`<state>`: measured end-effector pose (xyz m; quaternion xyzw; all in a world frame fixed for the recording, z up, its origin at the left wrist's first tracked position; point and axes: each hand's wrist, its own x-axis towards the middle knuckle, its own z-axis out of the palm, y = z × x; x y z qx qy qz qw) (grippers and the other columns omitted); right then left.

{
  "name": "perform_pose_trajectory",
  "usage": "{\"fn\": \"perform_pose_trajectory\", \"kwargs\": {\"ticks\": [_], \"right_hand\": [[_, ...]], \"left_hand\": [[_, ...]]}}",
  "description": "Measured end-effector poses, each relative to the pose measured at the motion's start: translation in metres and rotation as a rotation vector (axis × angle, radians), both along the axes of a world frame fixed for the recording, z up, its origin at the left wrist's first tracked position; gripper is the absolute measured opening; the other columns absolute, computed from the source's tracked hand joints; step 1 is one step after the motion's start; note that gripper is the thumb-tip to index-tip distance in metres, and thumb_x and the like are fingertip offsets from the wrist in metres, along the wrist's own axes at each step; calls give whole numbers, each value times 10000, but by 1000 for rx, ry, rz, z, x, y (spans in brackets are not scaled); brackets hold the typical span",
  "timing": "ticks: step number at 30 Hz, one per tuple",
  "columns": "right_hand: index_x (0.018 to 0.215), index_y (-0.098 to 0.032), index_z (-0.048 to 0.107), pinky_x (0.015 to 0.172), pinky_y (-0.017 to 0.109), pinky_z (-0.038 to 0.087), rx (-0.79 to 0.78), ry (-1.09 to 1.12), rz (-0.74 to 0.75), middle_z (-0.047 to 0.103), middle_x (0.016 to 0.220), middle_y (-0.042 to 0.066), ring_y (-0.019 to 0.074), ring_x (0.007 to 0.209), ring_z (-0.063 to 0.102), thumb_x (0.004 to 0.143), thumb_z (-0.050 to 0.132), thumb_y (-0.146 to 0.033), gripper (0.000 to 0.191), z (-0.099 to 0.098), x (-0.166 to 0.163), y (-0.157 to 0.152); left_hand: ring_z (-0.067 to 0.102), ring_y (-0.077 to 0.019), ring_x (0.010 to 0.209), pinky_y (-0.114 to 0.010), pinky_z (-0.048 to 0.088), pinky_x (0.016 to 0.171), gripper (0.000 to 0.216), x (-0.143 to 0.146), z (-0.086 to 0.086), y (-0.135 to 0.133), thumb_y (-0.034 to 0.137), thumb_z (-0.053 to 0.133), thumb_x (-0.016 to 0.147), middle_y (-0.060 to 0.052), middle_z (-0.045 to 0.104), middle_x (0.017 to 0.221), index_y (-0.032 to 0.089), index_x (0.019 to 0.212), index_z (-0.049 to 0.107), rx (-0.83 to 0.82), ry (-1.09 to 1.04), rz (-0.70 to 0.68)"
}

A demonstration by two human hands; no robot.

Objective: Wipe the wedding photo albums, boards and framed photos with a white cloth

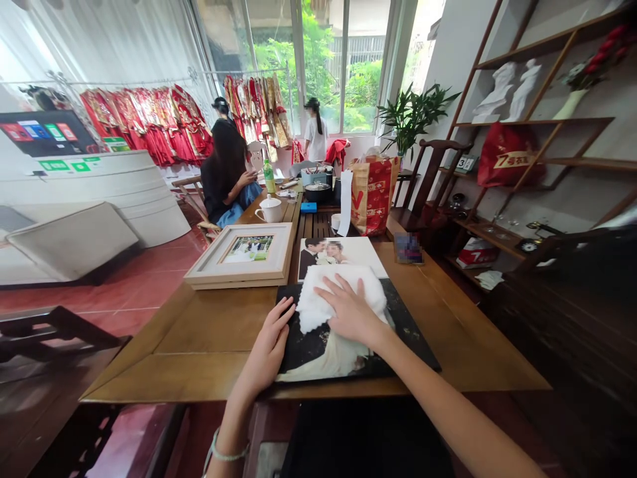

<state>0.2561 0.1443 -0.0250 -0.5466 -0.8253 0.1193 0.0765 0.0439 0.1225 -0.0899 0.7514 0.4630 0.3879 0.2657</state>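
A dark photo print or album [413, 338] showing a pale gown lies flat near the table's front edge. Over its upper part is spread a white fluffy cloth [311, 307] with a zigzag edge. My right hand [351, 309] rests on that cloth, fingers spread and palm down. At the left edge of the dark photo, my left hand [273, 342] lies with its fingers stretched out, touching the edge. Behind the cloth is a white-backed photo of a couple [365, 255], its lower part covered. A framed picture [243, 252] lies to the left of it.
The wooden table [199, 325] reaches away from me. Farther back stand a white lidded cup [270, 210], a green bottle [269, 176] and a red-and-tan paper bag [374, 196]. A seated person [223, 166] is at the left side, another person [315, 133] stands by the window.
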Motion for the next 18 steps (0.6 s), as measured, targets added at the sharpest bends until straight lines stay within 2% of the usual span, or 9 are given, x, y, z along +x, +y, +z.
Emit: {"fn": "perform_pose_trajectory", "kwargs": {"ticks": [2,4,10,13,15,18], "right_hand": [[1458,-211,369,1079,721,31,15,1,8,232,1590,92,335,1458,93,704,484,-120,768,-1,-7,5],[1456,-205,372,1082,713,1,25,-1,19,225,1593,95,333,1460,76,693,495,-122,777,-3,-11,-4],[1465,-261,352,1108,653,-89,31,54,142,170,1608,25,290,1473,0,538,480,-102,948,-10,2,-86],[1462,-309,353,1133,627,-68,-27,68,210,159,1603,-39,259,1476,36,460,434,-98,1027,-8,19,-116],[1454,-323,372,1148,613,-33,-19,55,176,204,1589,-53,243,1473,95,461,418,-88,1021,-9,33,-116],[1435,-313,413,1144,629,23,58,8,9,281,1569,-23,252,1459,169,499,421,-59,970,-15,53,-89]], "left_hand": [[291,-206,1449,-453,221,1196,408,0,0,0,228,348,981,-67,402,1524,241,1348,528,10,-10,-2],[294,-208,1448,-451,225,1195,408,0,-1,0,223,352,978,-72,407,1520,235,1344,532,17,-16,0],[295,-205,1448,-451,215,1198,410,1,-2,2,222,345,980,-76,408,1519,228,1346,529,4,-1,23],[293,-199,1449,-446,208,1201,409,1,-2,2,227,345,981,-75,406,1520,224,1347,529,6,-5,20],[290,-197,1449,-447,205,1202,408,1,-2,1,229,351,981,-65,407,1521,235,1348,528,4,-7,12],[292,-198,1449,-453,206,1202,409,1,-1,1,233,356,981,-52,413,1520,251,1353,524,6,-16,0]]}}
